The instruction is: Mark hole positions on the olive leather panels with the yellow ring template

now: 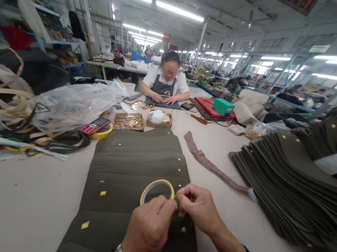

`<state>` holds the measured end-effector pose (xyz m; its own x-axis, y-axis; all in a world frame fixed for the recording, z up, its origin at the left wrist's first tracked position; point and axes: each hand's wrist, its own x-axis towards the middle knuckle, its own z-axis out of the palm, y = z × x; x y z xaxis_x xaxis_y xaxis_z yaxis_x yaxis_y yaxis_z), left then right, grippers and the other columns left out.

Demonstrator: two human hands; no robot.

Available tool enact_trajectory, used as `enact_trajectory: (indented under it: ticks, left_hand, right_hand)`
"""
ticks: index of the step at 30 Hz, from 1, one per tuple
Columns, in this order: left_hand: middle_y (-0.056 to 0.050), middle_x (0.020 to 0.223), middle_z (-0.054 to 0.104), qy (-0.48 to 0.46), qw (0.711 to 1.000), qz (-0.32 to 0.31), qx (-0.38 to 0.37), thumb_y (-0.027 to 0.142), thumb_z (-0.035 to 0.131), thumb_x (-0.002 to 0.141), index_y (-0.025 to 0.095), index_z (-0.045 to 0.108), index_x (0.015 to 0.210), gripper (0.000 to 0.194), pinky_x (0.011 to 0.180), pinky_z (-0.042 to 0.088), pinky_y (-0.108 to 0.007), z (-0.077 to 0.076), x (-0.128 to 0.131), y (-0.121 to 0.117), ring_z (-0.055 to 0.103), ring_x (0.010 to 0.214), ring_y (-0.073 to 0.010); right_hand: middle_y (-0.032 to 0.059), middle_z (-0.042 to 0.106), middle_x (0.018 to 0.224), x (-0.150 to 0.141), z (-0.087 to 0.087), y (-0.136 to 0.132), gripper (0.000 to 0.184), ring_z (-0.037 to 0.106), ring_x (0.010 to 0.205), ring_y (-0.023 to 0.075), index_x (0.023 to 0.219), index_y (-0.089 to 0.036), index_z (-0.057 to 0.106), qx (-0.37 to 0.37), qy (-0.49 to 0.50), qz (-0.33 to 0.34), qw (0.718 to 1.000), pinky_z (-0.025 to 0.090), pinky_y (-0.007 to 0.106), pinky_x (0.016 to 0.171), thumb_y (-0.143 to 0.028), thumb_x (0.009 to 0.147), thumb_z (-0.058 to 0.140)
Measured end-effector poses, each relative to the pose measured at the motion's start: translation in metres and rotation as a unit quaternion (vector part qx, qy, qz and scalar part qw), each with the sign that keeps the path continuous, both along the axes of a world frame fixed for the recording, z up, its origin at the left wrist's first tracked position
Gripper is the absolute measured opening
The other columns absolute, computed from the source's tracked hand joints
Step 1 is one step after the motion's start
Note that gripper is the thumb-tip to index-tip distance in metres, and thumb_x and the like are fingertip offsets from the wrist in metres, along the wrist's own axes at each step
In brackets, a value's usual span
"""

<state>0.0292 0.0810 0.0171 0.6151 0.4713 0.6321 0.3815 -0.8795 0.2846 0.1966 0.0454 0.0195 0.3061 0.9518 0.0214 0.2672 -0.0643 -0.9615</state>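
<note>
My left hand (149, 229) is closed around a thin roll of yellow tape (155, 189), gripping its near edge. My right hand (199, 208) is pinched shut right beside it, fingertips meeting the left hand's at the roll; what it pinches is too small to name. Both hands hover over a row of overlapping olive-green fabric panels (131, 171) laid out down the table. Small yellow tape squares (84, 225) and brass studs dot the panels.
A fanned stack of more olive panels (295, 181) lies at right. A patterned strip (211, 166) lies between. Boxes of brass hardware (128, 122), a plastic bag (70, 104) and straps sit at the far left. Another person (166, 85) works at the table's far end.
</note>
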Motion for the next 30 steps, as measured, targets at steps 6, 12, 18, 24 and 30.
enact_trajectory:
  ticks: [6,12,18,24,30]
  left_hand:
    - [-0.003,0.084,0.064,0.095,0.992,0.072,-0.031,0.012,0.044,0.093,0.018,0.058,0.094,0.015,0.069,0.048,-0.028,-0.005,0.0,0.011,0.059,0.077,-0.0172]
    - [-0.004,0.094,0.064,0.208,0.967,0.095,-0.11,0.005,0.048,0.088,0.02,0.059,0.093,0.019,0.073,0.049,-0.031,-0.007,0.006,0.018,0.055,0.088,-0.0203]
    - [-0.004,0.094,0.062,0.207,0.967,0.089,-0.121,0.006,0.047,0.089,0.019,0.059,0.091,0.018,0.077,0.048,-0.033,-0.006,0.006,0.017,0.053,0.088,-0.0208]
    - [-0.005,0.09,0.06,0.201,0.969,0.099,-0.103,0.005,0.044,0.088,0.019,0.059,0.09,0.021,0.079,0.046,-0.036,-0.005,0.01,0.023,0.052,0.087,-0.0213]
    - [-0.006,0.087,0.059,0.179,0.975,0.1,-0.088,0.01,0.042,0.09,0.019,0.059,0.089,0.019,0.078,0.043,-0.037,-0.01,0.013,0.026,0.05,0.084,-0.0219]
  right_hand:
    - [0.0003,0.061,0.055,0.034,-0.008,0.017,0.029,0.058,0.047,0.0112,0.072,-0.012,0.066,-0.064,0.051,-0.006,0.997,0.052,0.023,0.049,-0.041,0.072,0.069]
    - [-0.0003,0.061,0.057,0.034,-0.011,0.019,0.023,0.057,0.049,0.0124,0.073,-0.015,0.066,-0.048,-0.13,0.034,0.99,0.047,0.022,0.049,-0.033,0.082,0.057]
    - [0.0011,0.067,0.067,0.029,-0.018,0.026,0.018,0.061,0.061,0.0145,0.071,-0.017,0.065,0.027,-0.294,0.036,0.955,0.044,0.025,0.061,-0.02,0.083,0.052]
    - [-0.0001,0.067,0.066,0.033,-0.021,0.028,0.013,0.063,0.063,0.0153,0.085,-0.019,0.067,0.015,-0.279,0.033,0.96,0.046,0.026,0.065,-0.022,0.084,0.055]
    - [0.0003,0.064,0.069,0.048,-0.016,0.015,0.019,0.061,0.059,0.0144,0.098,-0.018,0.063,0.055,-0.253,0.03,0.965,0.048,0.024,0.057,-0.029,0.091,0.051]
